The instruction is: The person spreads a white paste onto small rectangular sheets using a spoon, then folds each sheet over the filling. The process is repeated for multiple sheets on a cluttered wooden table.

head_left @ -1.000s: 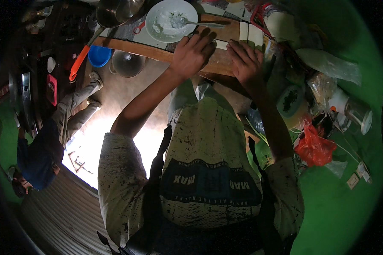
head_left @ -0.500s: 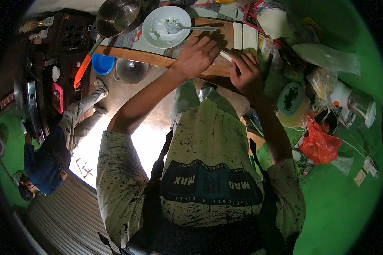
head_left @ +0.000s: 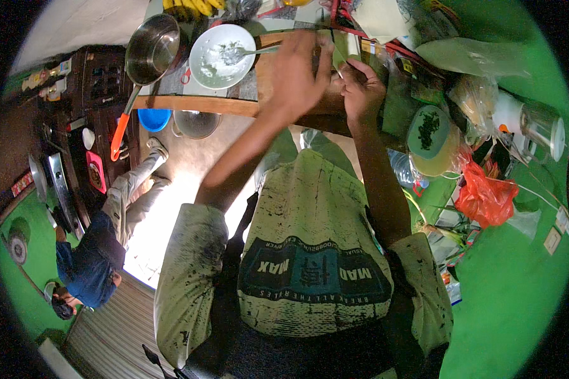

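Note:
My left hand (head_left: pixel 297 79) is over the wooden board (head_left: pixel 269 72), blurred by motion; its fingertips and anything in them cannot be made out. Just right of it, my right hand (head_left: pixel 364 91) is closed in a pinch, thumb and forefinger together. Something thin and pale (head_left: pixel 342 55) shows at its fingertips, too unclear to name. To the left of my hands, a white bowl (head_left: pixel 202 71) holds white paste, and a metal utensil (head_left: pixel 235 55) rests in it with its handle over the rim. The pale strips on the board are mostly hidden behind my hands.
A saucepan (head_left: pixel 150 54) with an orange handle stands at the table's left end; bananas (head_left: pixel 193 7) lie behind. At right are a tub (head_left: pixel 428 129) of chopped greens, a red plastic bag (head_left: pixel 483 196) and a clear jar (head_left: pixel 544 131). Another person (head_left: pixel 88 252) is at far left.
My left hand has moved up and away from the right hand, across the board. My right hand stays pinched near its former place. The view has shifted, bringing bananas into sight.

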Tool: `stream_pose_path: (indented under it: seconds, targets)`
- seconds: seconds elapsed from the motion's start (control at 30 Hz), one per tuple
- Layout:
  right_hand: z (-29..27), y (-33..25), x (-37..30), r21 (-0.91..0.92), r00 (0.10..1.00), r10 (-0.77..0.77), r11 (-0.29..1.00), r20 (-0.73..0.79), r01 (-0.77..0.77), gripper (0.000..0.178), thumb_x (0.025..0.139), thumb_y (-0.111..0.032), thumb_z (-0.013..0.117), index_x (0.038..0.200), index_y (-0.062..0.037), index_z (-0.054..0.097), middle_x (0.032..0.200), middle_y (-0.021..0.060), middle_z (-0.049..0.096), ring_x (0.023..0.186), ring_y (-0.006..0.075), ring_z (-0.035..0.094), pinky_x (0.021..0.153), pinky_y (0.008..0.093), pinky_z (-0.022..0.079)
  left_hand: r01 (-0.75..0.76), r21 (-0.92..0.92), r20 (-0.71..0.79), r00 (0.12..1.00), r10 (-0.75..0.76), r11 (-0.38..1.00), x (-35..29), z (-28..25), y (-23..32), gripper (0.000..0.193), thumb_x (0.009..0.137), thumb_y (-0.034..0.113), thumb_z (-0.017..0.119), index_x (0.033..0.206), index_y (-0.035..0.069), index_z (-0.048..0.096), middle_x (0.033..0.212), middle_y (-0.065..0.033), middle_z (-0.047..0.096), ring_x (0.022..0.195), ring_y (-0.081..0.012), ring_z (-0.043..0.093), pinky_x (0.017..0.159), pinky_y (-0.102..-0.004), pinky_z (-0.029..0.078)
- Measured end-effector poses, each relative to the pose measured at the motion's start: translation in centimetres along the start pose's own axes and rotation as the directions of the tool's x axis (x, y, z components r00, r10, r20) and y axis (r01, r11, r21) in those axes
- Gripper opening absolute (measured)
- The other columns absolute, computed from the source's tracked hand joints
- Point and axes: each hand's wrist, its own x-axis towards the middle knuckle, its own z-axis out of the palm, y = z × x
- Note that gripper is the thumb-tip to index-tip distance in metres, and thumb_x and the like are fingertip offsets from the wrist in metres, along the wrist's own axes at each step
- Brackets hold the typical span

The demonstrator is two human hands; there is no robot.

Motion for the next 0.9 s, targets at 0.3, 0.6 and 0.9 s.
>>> stream_pose_path:
  seconds: [0.3,0.6,0.9]
  targets:
    - [1.4,0.1,0.4,0.032,0.985,-0.022,0.999,-0.174,0.028,0.025,0.097,-0.013,0.078,0.113,0.0041,0.069,0.093,0.011,0.075,0.077,0.0189,0.075,0.058,0.0264,0.055,-0.201,0.102,-0.056,0.977,0.208,0.974,-4.2,5.7,-3.7,0.048,0.089,0.014,0.066,0.135,0.004,0.063,0.138,-0.018,0.062,0.123,-0.0401,0.058,0.1,-0.0493,0.049]
    - [-0.3,0.6,-1.3,-0.663,0.894,-0.411,0.62,0.179,0.418,0.033,0.09,-0.007,0.078,0.121,0.0032,0.071,0.108,0.017,0.074,0.083,0.0252,0.076,0.077,0.0374,0.061,-0.265,0.296,0.197,0.957,0.213,0.918,-2.8,5.3,-4.7,0.059,0.088,0.025,0.067,0.145,0.01,0.061,0.157,-0.0082,0.052,0.138,-0.0342,0.049,0.109,-0.0517,0.042]
    - [-0.9,-0.7,-0.3,-0.694,0.766,-0.49,0.373,0.416,0.616,0.03,0.093,-0.006,0.071,0.122,0.0004,0.07,0.107,0.0203,0.068,0.099,0.0392,0.072,0.082,0.0444,0.059,-0.072,0.049,0.027,0.997,0.071,0.996,-3.2,6.0,-5.8,0.055,0.083,0.011,0.072,0.137,0.004,0.063,0.138,-0.0195,0.064,0.122,-0.0399,0.061,0.104,-0.0486,0.05]
